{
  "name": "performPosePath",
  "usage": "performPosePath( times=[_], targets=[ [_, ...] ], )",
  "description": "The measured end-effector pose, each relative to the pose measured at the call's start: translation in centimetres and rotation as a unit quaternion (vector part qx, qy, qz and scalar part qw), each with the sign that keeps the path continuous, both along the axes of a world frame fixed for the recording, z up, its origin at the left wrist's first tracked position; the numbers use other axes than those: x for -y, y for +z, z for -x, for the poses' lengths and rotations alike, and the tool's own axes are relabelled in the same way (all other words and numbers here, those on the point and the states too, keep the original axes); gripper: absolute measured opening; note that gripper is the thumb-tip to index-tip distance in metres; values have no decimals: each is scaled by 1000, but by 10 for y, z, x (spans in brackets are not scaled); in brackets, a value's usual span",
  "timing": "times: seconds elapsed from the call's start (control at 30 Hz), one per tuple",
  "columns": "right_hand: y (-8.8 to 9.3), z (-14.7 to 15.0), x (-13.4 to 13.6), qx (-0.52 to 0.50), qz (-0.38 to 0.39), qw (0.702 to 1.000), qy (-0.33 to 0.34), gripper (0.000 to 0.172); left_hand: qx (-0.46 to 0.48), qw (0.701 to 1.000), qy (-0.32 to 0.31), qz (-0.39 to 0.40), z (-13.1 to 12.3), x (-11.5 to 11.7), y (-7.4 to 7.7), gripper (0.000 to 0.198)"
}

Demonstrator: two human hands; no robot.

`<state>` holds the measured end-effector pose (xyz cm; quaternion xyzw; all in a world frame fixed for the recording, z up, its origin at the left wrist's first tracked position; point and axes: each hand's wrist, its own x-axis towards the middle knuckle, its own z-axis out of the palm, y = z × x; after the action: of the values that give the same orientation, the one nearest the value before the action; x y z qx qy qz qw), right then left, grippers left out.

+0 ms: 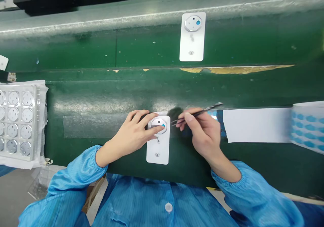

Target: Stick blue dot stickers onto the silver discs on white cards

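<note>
A white card (158,146) with rounded corners and dark printed marks lies on the green table. Near its top sits a white octagonal piece with a silvery rim (154,130), with a small bright blue dot (163,125) on it. My left hand (135,129) rests over the card's left side, fingers outstretched, one fingertip at the blue dot and partly hiding the octagon. Just to the right, my right hand (202,129) pinches a pair of dark tweezers (199,112). The tweezers' tips point left, close to the card's edge; nothing can be made out between them.
A second white card (191,45) with an octagonal piece and blue dot lies farther back. At right, a white backing strip (258,125) leads to a roll of blue dot stickers (308,125). A clear tray (19,146) of several octagonal pieces stands at left.
</note>
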<state>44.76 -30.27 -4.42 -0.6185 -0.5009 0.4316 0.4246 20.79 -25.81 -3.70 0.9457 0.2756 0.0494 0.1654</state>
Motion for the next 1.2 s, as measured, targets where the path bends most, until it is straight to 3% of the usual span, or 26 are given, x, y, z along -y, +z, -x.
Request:
performPosePath(
  times=[0.07, 0.17, 0.23, 0.33, 0.5, 0.67, 0.77, 0.93, 1.1, 1.2],
  targets=[
    [1, -3, 10, 63, -103, 993, 8, 19, -5, 1000, 7, 12, 0, 0, 0, 39],
    [1, -5, 27, 205, -181, 953, 131, 24, -17, 999, 22, 24, -1, 1, -2, 53],
    [-1, -3, 36, 321, -187, 905, 209, 37, -18, 999, 29, 23, -1, 1, -4, 55],
    [-5, 5, 46, 439, -193, 841, 249, 49, -11, 999, 30, 24, 0, 1, -6, 54],
    [-4, 20, 52, 521, -174, 794, 259, 57, -10, 999, 26, 31, 2, 0, -8, 53],
    [11, 32, 56, 578, -107, 771, 245, 55, -14, 999, 32, 17, 1, 0, -6, 54],
    [17, 35, 56, 578, -113, 770, 246, 46, -12, 999, 44, 3, 1, 1, -7, 56],
    [12, 34, 53, 577, -162, 755, 265, 43, -12, 998, 55, 12, 2, 1, -8, 57],
    [11, 31, 52, 584, -129, 764, 243, 42, -7, 998, 54, 13, 2, 2, -10, 57],
    [15, 31, 52, 595, -130, 754, 247, 40, -2, 998, 56, 13, 2, 3, -11, 59]
  ],
)
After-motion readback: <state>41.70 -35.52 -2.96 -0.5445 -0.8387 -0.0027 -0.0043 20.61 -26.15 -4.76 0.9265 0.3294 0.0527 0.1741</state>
